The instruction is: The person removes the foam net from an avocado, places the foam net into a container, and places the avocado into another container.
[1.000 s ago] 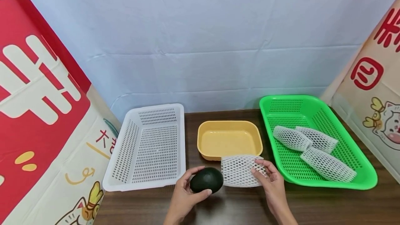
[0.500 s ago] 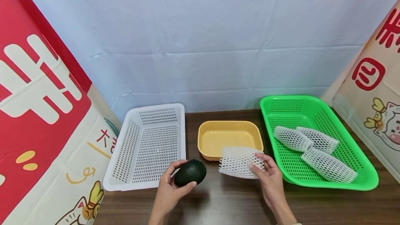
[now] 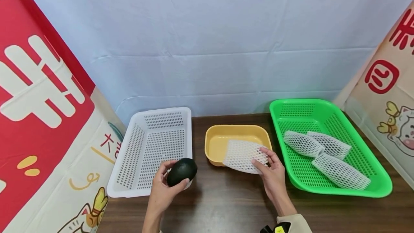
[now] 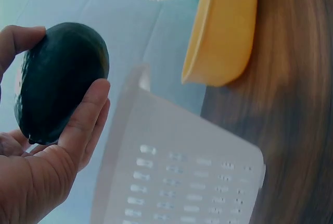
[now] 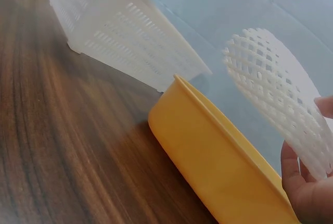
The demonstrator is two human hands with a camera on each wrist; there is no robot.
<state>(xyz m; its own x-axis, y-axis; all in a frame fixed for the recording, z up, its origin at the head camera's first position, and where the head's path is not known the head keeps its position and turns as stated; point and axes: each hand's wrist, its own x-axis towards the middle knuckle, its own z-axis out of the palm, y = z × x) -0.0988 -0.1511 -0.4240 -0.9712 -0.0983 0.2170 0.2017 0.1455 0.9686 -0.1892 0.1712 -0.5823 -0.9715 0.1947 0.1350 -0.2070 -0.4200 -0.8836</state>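
Change first: in the head view a second ago the dark green fruit (image 3: 182, 172) sat right by the mouth of the foam net (image 3: 244, 155), low centre. Since then the left hand (image 3: 160, 189) has gone left with the fruit, and the right hand (image 3: 273, 173) has shifted the net up and slightly left. Clear gap between the two now.

For the job: the fruit is bare, not in the net. My read: a handling step between the two, with nothing set down yet.

Fingers: left fingers curled round the fruit, thumb on its near side; the left wrist view confirms the grip. Right fingers pinch the right end of the net, thumb opposite.

Fruit is lower centre-left, in front of the lower right corner of the white basket (image 3: 165, 146). Net overlaps the lower right of the yellow tray (image 3: 217, 145); the right wrist view shows it held up above the rim, not lying in it.

Count: 1 fruit. 4 nets: 1 in hand, plus three more nets (image 3: 341, 172) lying in the green basket (image 3: 381, 181), right of frame. 2 baskets, 1 tray, all on the one table (image 3: 220, 208).
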